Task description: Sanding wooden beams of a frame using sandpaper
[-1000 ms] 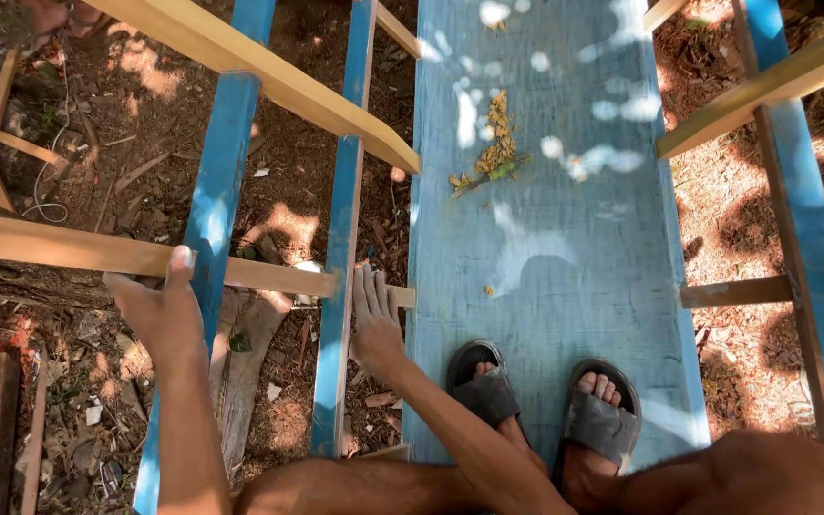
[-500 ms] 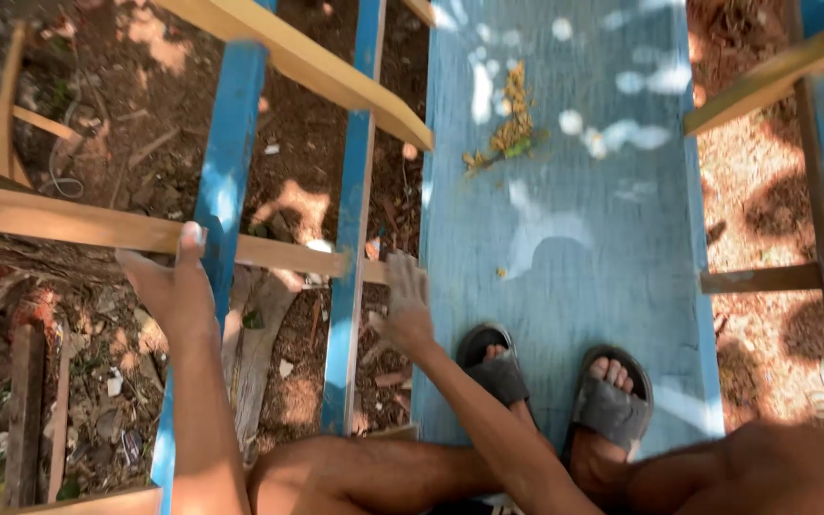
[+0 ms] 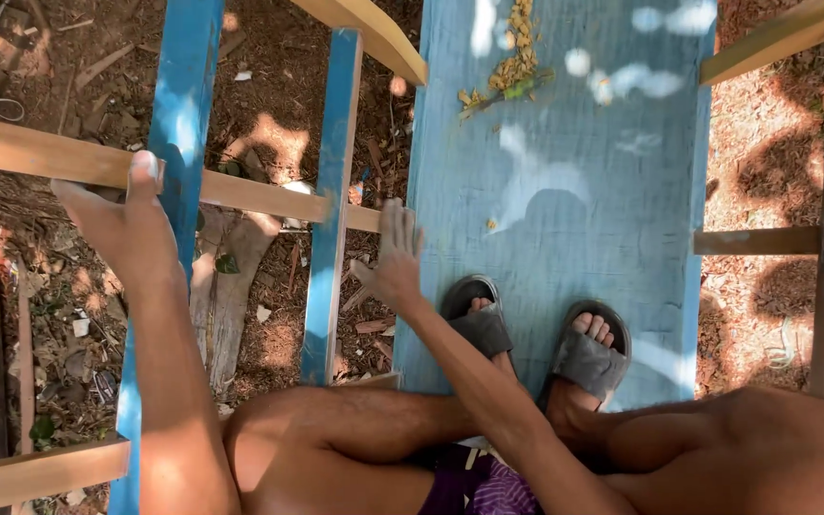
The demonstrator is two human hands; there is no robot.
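Since a second ago, little shifted: right hand (image 3: pixel 395 262) with fingers drawn closer together than before, left hand (image 3: pixel 126 229) kept at the same crosspiece, view dropped slightly toward the knees. Left hand open and holding nothing, palm turned inward, thumb raised to 12 o'clock with its tip touching or just short of the lower edge of the bare wooden slat (image 3: pixel 40 160); cannot tell which. Slat's long axis running from 9 o'clock to 3 o'clock, dipping a little toward 3, crossing over the outer blue rail (image 3: pixel 183 86) and the inner blue rail (image 3: pixel 336 143), ending just beside the edge of the blue board (image 3: pixel 574 219). Right hand flat and open, fingers pointing to 12 o'clock, gripping nothing, resting at the board's left edge just below the slat's near end, at 1 o'clock from the left sandal (image 3: pixel 474 319). Left hand nearer the slat's middle, right hand nearer its end. Slat pale, unpainted, sawn square, smooth-looking; rails and board coated in worn blue paint, grain and brush streaks showing, dappled with sun spots. Grey rubbery sandals, the right one (image 3: pixel 588 358) beside its pair, both planted on the board. Dry yellow leaf litter (image 3: pixel 512 67) at 12 o'clock on the board, well apart from both hands. Below the open frame, reddish earth (image 3: pixel 269 124) strewn with wood scraps and chips.
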